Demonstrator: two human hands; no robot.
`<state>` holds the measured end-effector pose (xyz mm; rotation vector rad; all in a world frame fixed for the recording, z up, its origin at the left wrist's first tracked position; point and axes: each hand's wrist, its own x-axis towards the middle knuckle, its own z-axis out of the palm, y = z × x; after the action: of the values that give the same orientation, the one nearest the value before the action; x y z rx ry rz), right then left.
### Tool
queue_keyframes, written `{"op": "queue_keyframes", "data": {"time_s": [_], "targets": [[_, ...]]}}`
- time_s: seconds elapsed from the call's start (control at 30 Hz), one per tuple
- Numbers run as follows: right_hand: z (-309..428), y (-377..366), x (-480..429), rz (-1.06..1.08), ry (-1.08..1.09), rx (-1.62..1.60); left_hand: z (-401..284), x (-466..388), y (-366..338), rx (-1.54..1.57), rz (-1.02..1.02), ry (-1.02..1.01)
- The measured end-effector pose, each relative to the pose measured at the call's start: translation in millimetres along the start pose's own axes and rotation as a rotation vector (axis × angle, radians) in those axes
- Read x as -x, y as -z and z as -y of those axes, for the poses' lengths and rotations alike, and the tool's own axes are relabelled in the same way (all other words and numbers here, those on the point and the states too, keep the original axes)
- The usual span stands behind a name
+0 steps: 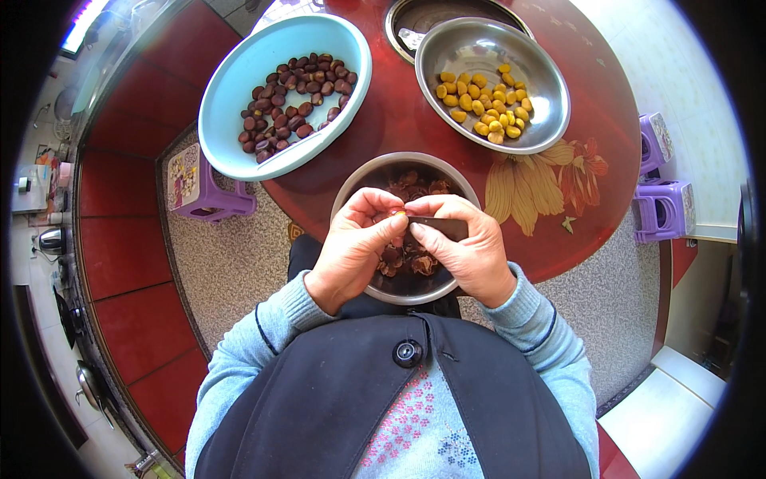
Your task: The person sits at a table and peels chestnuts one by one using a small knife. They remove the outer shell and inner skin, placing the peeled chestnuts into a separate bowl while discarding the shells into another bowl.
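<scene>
Between the fingertips of my left hand is a chestnut, mostly covered by my fingers, with a bit of yellow showing. My right hand grips a small dark knife, its tip end close to the chestnut. Both hands meet above a steel bowl that holds brown chestnut shells. Beyond it on the left stands a light blue plastic basin with many unpeeled brown chestnuts. To the right, a steel basin contains peeled yellow chestnuts.
The basins rest on a round red table with a flower print. A dark round tray lies partly under the steel basin. Purple stools stand at left and right. Red-fronted cabinets run along the left.
</scene>
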<state>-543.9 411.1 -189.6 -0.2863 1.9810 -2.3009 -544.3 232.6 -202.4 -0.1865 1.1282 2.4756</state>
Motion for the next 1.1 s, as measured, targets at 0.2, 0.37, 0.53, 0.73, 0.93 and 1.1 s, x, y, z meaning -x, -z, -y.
{"op": "queue_keyframes", "data": {"time_s": [0.2, 0.37, 0.53, 0.73, 0.93, 1.1], "targets": [[10.3, 5.1, -1.1, 0.022, -0.190, -0.107, -5.1, 1.8, 1.2, -0.006, -0.022, 0.073], [11.4, 3.9, -1.2, 0.019, -0.173, -0.043, -6.7, 1.7, 0.4, 0.030, -0.017, 0.105], [1.6, 6.2, -1.0, 0.025, -0.053, -0.016, -1.9, 1.4, 2.8, 0.004, -0.019, 0.073], [-2.6, 4.2, -0.2, 0.027, -0.019, 0.022, -0.7, 1.0, -4.0, -0.003, -0.077, 0.068], [-3.2, 5.6, 0.3, 0.033, 0.004, 0.044, 0.4, 0.4, 0.8, -0.035, -0.021, 0.056], [-2.8, 9.8, -1.1, -0.023, -0.076, 0.021, -3.0, 1.5, -4.2, -0.085, -0.054, 0.059]]}}
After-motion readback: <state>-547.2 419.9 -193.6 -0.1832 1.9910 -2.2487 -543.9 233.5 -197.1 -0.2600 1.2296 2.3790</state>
